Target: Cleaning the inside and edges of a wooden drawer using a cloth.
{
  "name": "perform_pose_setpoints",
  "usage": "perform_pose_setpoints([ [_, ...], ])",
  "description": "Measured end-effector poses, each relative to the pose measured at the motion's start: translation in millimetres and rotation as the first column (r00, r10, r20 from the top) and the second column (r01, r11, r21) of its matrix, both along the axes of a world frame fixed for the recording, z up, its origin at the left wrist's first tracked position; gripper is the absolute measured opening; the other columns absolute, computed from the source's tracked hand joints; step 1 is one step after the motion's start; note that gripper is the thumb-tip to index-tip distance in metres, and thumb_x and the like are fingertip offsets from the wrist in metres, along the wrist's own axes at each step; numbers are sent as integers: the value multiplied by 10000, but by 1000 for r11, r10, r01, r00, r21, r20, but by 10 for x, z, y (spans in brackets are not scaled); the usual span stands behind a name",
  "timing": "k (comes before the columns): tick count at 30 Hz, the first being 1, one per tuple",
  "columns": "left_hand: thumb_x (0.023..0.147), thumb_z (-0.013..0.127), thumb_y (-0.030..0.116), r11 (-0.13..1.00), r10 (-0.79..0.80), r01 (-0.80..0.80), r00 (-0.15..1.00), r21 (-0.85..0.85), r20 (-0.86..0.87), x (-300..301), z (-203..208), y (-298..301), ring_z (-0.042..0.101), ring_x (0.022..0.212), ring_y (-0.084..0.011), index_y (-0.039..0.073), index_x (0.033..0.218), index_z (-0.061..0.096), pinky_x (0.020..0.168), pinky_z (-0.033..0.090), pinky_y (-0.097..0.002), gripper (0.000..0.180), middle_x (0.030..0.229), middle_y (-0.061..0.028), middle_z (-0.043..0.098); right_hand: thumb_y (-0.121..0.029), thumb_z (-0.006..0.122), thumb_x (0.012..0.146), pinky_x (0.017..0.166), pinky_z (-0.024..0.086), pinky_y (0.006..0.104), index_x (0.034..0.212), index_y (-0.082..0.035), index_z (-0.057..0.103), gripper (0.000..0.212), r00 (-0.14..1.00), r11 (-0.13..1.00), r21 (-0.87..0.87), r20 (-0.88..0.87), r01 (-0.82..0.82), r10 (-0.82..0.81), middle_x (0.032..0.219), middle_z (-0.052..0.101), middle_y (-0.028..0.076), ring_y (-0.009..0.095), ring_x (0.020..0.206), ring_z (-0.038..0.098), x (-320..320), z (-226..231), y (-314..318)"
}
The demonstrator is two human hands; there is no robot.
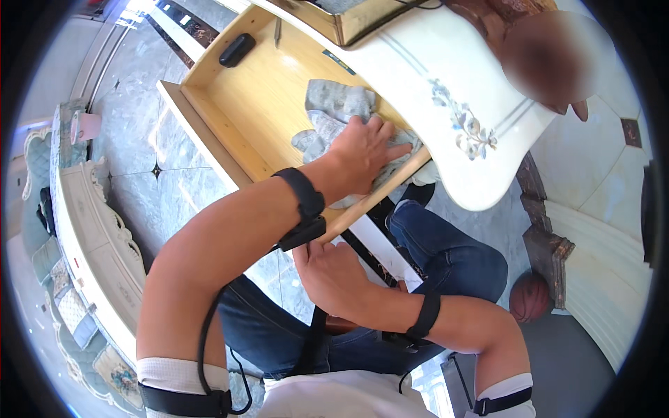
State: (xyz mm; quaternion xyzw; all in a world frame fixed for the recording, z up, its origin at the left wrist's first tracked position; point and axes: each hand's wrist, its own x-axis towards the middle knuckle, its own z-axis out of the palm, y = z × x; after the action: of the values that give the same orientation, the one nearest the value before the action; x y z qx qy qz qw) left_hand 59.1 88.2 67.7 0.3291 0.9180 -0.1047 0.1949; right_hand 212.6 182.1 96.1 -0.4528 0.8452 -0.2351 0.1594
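A pale wooden drawer (279, 83) is pulled out from under a white tabletop. Several grey folded cloths that look like socks (338, 101) lie in its near right part. My left hand (362, 153) reaches over the drawer's side and rests on this pile, fingers bent into the grey cloth and thumb out to the right. Its fingertips are partly hidden. Below it, my right hand (331, 275) is at the drawer's near side wall, fingers curled against the edge and partly hidden by my left wrist. Farther back in the drawer lie a black oblong case (237, 50) and a thin metal-coloured stick (278, 33).
The white tabletop (481, 177) with a floral pattern curves out at the right. On it stand a gold-edged frame (355, 24) and a brown carved object (481, 24), partly blurred. A basketball (529, 296) lies at the right. A light sofa (77, 320) stands far left.
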Motion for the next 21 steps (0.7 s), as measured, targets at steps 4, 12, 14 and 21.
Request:
perform_pose_setpoints([
  [4,753,727,364,979,202,-200,976,-32,77,-122,-16,68,559,1124,-263,310,1564,405,793,469,-347,874,1328,-115,538,-160,654,838,546,496,336,1139,56,580,378,998,999,34,-63,-25,27,774,662,78,195,657,678,18,-23,7],
  [12,771,654,352,811,582,-580,813,76,-1,-409,-26,-634,602,1195,-389,258,1562,415,945,527,-425,832,1327,-211,583,-166,657,845,567,486,329,1154,63,576,394,999,997,67,-27,-41,43,798,669,80,193,659,669,-11,7,5],
  [14,775,643,357,760,647,-643,762,90,-19,-584,-53,-874,605,1197,-400,248,1563,411,953,529,-431,828,1317,-222,590,-165,650,850,584,489,338,1166,70,563,403,999,997,62,-17,-48,49,810,671,90,202,674,673,-4,1,-16],
  [21,738,668,336,784,620,-620,784,13,21,-572,-90,-619,597,1202,-355,158,1583,363,908,545,-415,917,1325,-201,579,-157,638,851,590,486,357,1176,75,553,408,996,990,114,-8,-84,86,817,670,113,224,687,679,-7,21,-66],
])
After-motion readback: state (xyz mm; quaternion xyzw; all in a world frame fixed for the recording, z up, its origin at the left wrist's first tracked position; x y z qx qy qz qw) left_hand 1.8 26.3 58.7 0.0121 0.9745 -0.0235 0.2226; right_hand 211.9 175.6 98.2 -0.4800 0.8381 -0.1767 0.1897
